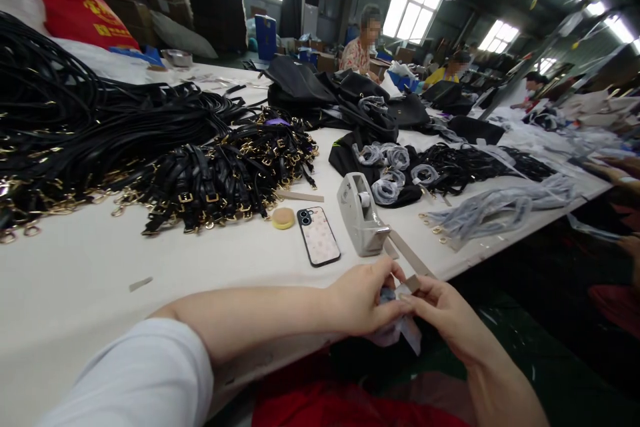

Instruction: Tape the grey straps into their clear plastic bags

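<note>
Left hand (361, 299): one, fingers pinched on wrapped bundle (400, 328) at near edge of surface (75, 280). Right hand (440, 310): one, thumb and forefinger pinching tape strip (407, 255) end against same bundle; bundle mostly hidden between both hands, contents hard to make out. Dispenser (361, 215): one, grey, just beyond hands, strip drawn from it. Phone (318, 235): one, face down, left of dispenser. Round pad (283, 217): one, beside phone. Strap heaps (150, 147): black with gold buckles, uncountable, cut off at left. Wrapped rolls (387, 170): about five on black bag. Two seated persons beyond, faces blurred. Open room on surface left of hands; right edge drops to green floor.
</note>
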Tool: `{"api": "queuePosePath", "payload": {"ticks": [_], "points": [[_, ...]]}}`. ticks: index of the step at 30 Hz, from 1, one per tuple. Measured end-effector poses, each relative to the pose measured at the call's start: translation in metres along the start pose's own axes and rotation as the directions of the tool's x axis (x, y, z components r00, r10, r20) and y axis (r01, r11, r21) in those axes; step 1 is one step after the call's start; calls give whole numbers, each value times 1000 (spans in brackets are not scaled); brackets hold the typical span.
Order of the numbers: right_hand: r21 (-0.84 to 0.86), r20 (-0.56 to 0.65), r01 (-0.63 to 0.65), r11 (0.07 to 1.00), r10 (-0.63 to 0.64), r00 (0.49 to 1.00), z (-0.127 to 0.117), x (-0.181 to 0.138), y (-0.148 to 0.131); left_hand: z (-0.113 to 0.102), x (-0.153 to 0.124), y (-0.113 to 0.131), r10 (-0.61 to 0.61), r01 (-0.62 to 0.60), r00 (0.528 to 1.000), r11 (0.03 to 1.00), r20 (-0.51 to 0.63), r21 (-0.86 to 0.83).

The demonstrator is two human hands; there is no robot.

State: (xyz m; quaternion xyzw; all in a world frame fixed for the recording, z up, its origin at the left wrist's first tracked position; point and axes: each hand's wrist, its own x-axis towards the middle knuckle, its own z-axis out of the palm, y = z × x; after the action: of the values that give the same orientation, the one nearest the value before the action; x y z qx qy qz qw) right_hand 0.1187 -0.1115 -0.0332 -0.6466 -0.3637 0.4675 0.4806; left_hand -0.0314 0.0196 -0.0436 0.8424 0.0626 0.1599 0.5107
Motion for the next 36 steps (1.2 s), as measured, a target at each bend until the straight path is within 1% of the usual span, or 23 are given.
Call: {"api": "queuePosePath", "payload": {"ticks": [2, 3, 4, 5, 6, 7, 8, 9, 10, 13, 15, 17, 18, 20, 22, 24, 25, 26, 27, 29, 31, 33, 36], "points": [[-112, -11, 22, 994, -24, 1000, 2, -1, 0, -2, 4, -3, -26, 25, 999, 999, 22, 23], [-221, -51, 52, 974, -64, 997, 5, -1, 0, -3, 6, -5, -58, 57, 998, 998, 38, 34], [-360, -98, 87, 929, -130, 987, 8, -3, 0, -6, 10, -8, -112, 110, 990, 994, 83, 26], [-504, -134, 119, 855, -214, 967, 11, -4, 1, -8, 13, -11, -183, 187, 968, 982, 173, -11], [-626, -150, 142, 767, -297, 943, 14, -6, 2, -11, 16, -15, -247, 281, 921, 957, 300, -76], [-715, -142, 158, 681, -363, 921, 17, -7, 3, -13, 18, -18, -280, 378, 856, 913, 435, -155], [-770, -120, 175, 614, -408, 905, 19, -9, 4, -15, 20, -21, -277, 460, 793, 856, 543, -236], [-800, -87, 198, 567, -436, 896, 21, -10, 5, -17, 21, -24, -250, 514, 757, 799, 604, -312], [-820, -45, 230, 524, -460, 887, 23, -11, 7, -18, 22, -25, -221, 532, 756, 755, 615, -383], [-876, 69, 325, 357, -574, 816, 28, -12, 11, -22, 24, -26, -221, 475, 860, 677, 460, -563], [-894, 94, 345, 286, -633, 769, 32, -12, 14, -25, 26, -24, -236, 429, 900, 629, 366, -649], [-881, 82, 359, 308, -648, 757, 33, -11, 14, -27, 27, -22, -248, 401, 916, 620, 317, -674], [-857, 75, 376, 352, -637, 767, 30, -10, 13, -28, 27, -20, -255, 402, 915, 631, 312, -663], [-775, 34, 403, 487, -605, 796, 20, -5, 7, -28, 28, -19, -279, 418, 908, 660, 314, -624], [-695, -107, 354, 626, -577, 810, 3, 8, -3, -26, 27, -19, -293, 436, 899, 688, 327, -581], [-636, -293, 264, 726, -543, 787, -14, 30, -13, -24, 27, -20, -286, 434, 896, 723, 338, -538], [-615, -356, 227, 755, -522, 775, -21, 43, -17, -23, 26, -21, -282, 432, 895, 741, 346, -513], [-598, -373, 209, 774, -500, 782, -25, 57, -20, -22, 25, -21, -277, 430, 893, 757, 355, -493], [-582, -360, 203, 788, -473, 804, -28, 71, -23, -21, 24, -21, -271, 428, 891, 768, 363, -477], [-540, -296, 199, 818, -406, 865, -26, 97, -24, -19, 23, -19, -264, 427, 887, 783, 380, -452], [-480, -253, 184, 858, -336, 907, -19, 115, -21, -18, 20, -16, -273, 431, 883, 795, 382, -428], [-417, -244, 176, 892, -297, 923, -12, 125, -17, -17, 18, -12, -287, 436, 880, 804, 378, -404], [-358, -281, 199, 912, -308, 909, -5, 126, -11, -18, 17, -9, -306, 447, 874, 812, 378, -376]]}}
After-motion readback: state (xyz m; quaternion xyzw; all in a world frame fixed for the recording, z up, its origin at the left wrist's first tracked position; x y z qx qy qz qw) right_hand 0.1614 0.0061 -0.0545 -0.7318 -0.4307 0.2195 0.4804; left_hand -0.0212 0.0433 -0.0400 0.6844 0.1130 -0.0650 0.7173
